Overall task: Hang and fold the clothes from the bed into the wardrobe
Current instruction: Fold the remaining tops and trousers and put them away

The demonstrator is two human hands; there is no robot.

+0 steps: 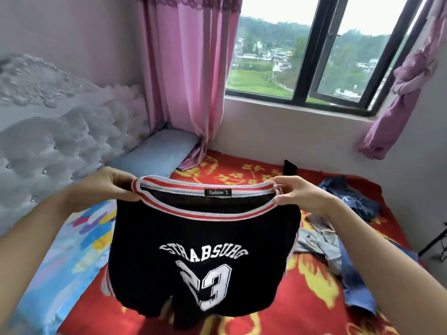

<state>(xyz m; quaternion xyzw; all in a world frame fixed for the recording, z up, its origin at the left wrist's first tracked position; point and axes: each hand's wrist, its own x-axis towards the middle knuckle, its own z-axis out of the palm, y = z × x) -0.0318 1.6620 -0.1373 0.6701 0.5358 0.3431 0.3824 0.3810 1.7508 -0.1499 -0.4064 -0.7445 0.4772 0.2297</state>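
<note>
A black jersey-style top [200,250] with white lettering, the number 3 and a red-and-white striped collar hangs in the air in front of me, above the bed. My left hand [106,187] pinches the collar at its left end. My right hand [300,195] pinches the collar at its right end. The collar is stretched wide between both hands, and the garment's lower edge dangles just over the red flowered blanket [302,286].
A heap of denim and grey clothes [338,238] lies on the blanket's right side. A blue pillow [154,153] sits at the tufted headboard [48,131]. A colourful sheet [60,262] covers the left side. Pink curtains [188,81] flank the window [302,56]. No wardrobe is in view.
</note>
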